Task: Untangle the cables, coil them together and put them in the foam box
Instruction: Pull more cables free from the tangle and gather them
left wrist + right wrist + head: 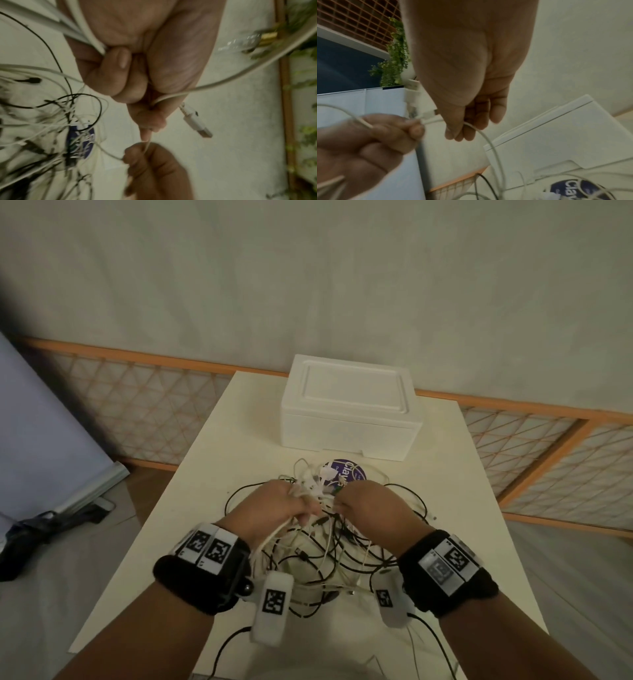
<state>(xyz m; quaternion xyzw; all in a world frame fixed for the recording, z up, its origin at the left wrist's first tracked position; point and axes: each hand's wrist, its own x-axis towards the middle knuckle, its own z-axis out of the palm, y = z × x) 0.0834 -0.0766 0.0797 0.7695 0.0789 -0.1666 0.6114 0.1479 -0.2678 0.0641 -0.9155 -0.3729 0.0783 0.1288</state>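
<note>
A tangle of black and white cables (329, 553) lies on the white table (212, 436), in front of the closed white foam box (349, 409). My left hand (274, 508) grips a bunch of white cables (82, 33) in its fist and pinches one white cable near its USB plug (197, 121). My right hand (370, 508) pinches a thin white cable (486, 136) between thumb and fingertips (458, 134). Both hands hover close together over the tangle. In the left wrist view the right hand (150, 162) holds the same thin cable just beyond the left fingertips (145, 135).
A round purple-labelled lid (346, 472) lies under the cables, just before the box. A lattice screen with an orange frame (144, 392) runs behind the table. A pale board (44, 433) leans at the left. Bare tabletop shows to the left and right of the tangle.
</note>
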